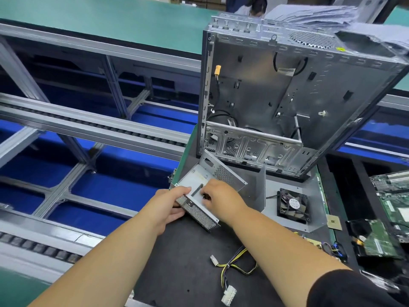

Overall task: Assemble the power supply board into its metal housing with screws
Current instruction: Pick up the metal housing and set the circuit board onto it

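A small metal housing with perforated walls lies open and tilted on the dark mat, just in front of a large upright computer case. My left hand grips the housing's near left corner by its mesh wall. My right hand reaches into the housing, its fingertips pinching a small dark part that is too small to identify. A black fan lies on a grey metal cover plate to the right. A cable bundle with white connectors lies on the mat near me.
Green circuit boards and a small square chip lie at the right. To the left runs a conveyor frame of aluminium rails over blue panels. Someone's head shows behind the case at the top.
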A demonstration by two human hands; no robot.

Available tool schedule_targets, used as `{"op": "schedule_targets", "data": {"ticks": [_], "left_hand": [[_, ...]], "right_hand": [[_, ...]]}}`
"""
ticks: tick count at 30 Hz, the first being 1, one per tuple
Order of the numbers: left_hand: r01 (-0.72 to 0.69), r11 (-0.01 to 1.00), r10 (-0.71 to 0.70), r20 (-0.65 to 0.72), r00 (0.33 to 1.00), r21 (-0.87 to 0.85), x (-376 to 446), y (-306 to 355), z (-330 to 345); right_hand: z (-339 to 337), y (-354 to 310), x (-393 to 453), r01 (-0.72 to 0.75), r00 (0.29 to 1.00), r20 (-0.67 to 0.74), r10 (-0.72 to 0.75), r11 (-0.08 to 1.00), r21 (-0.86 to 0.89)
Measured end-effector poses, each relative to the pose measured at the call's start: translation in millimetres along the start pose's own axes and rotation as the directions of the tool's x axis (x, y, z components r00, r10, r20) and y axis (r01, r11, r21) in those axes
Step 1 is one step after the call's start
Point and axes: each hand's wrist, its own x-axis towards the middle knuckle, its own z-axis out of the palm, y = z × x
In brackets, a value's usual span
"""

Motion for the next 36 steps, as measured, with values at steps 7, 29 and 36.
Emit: {"op": "schedule_targets", "data": {"ticks": [7,29,36], "left_hand": [[-0.013,1.000,0.013,0.008,1.000,-0.012,1,1,1],[-0.058,0.990,0.052,-0.049,0.997,-0.126,4,7,5],[-0.082,0.996,0.079,-0.071,0.994,-0.040,5,3,8]], "right_hand": [[5,7,-7,-0.002,0.999,-0.037,0.003,1.000,0.028],[-3,24,-22,-0.086,0.980,-0.163,0.110,0.985,0.149],[2,28,-29,-0.140,0.967,-0.188,0.174,0.973,0.182]]}}
